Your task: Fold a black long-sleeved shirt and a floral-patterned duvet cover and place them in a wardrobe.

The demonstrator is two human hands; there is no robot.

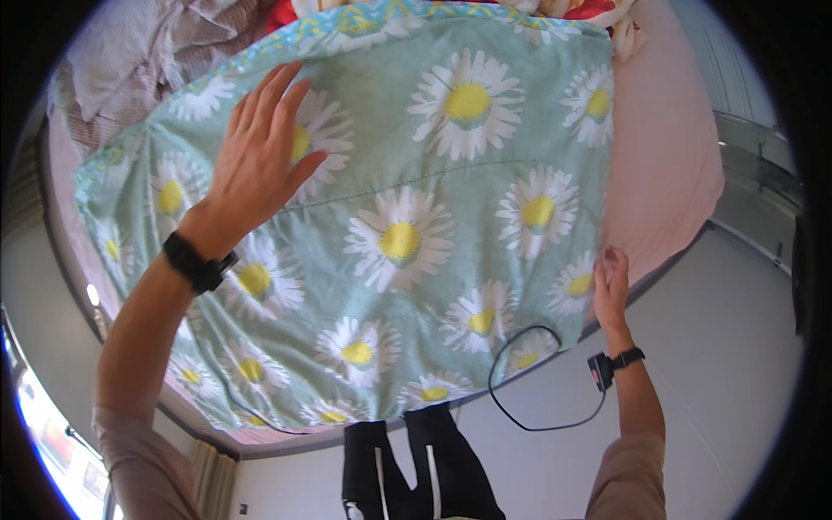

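Observation:
A pale green cloth with white and yellow daisies [416, 165] lies spread flat over a bed. My left hand [260, 156] rests open on it, fingers apart, palm down near the far left part of the cloth. My right hand [611, 282] is at the cloth's near right corner and pinches its edge between thumb and fingers. Both wrists wear a black band, and a black cable [520, 381] loops from the right wrist.
A pink sheet [667, 156] covers the bed under the cloth and shows on the right. Crumpled striped bedding [139, 61] and red patterned fabric [598, 10] lie at the far side. Grey floor [719, 364] runs along the bed's near edge.

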